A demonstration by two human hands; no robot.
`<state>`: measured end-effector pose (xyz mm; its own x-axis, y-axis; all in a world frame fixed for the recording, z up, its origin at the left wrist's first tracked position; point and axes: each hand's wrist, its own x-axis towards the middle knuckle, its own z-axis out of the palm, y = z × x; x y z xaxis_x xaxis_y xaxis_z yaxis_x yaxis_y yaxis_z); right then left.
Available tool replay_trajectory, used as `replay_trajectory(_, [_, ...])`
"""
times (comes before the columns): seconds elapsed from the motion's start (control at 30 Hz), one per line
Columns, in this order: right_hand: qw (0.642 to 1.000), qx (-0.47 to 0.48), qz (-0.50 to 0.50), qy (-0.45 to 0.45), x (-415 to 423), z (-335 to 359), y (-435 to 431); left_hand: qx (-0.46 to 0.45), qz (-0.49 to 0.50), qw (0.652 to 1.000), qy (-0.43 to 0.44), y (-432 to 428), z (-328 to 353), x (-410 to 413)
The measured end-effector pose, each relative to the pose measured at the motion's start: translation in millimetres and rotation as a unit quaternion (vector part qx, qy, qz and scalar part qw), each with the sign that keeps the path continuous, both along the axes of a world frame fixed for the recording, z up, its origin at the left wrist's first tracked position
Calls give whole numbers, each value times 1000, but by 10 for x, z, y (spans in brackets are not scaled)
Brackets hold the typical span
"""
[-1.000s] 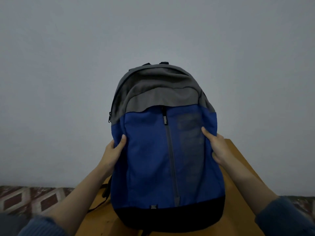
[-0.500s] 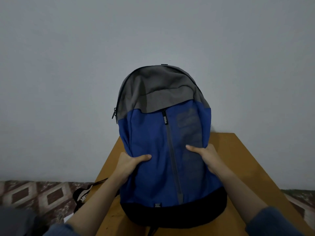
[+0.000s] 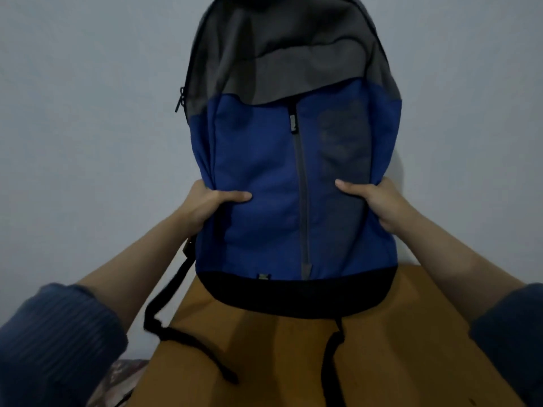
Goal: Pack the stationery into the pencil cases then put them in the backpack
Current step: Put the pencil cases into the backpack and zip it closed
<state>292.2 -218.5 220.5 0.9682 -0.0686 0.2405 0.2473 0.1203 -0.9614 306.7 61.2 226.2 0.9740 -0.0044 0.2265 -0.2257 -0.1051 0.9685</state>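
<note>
A blue backpack (image 3: 264,177) with a grey top and black bottom hangs upright in front of me, its front zip shut. My left hand (image 3: 205,207) grips its left side and my right hand (image 3: 379,201) grips its right side, thumbs pressed on the front. The bag's bottom is raised above the wooden table (image 3: 382,362). Black straps (image 3: 176,333) dangle down onto the table. No pencil cases or stationery are in sight.
A plain pale wall stands right behind the table. A patterned floor (image 3: 123,374) shows at the lower left beside the table's edge.
Both hands have lifted the backpack off the table and brought it closer and higher in view. The straps now hang loose under it.
</note>
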Motion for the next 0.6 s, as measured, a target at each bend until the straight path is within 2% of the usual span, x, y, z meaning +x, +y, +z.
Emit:
replay_trajectory(0.13, [1000,5,9,0,366,-211,-43,11,-5,1000,-4,-6,-141,391])
replay_trajectory(0.33, [999,12,17,39,651,-878,-41,15,5,999,31,10,-832,701])
replay_trajectory(0.43, [996,64,9,60,687,-1100,-32,-8,23,999,41,14,-1098,754])
replay_trajectory(0.5, [995,75,-4,66,695,-1166,-18,16,48,998,38,-2,-1162,775])
replay_trajectory(0.6, [996,57,-23,67,657,-1173,-2,99,93,990,48,28,-1182,789])
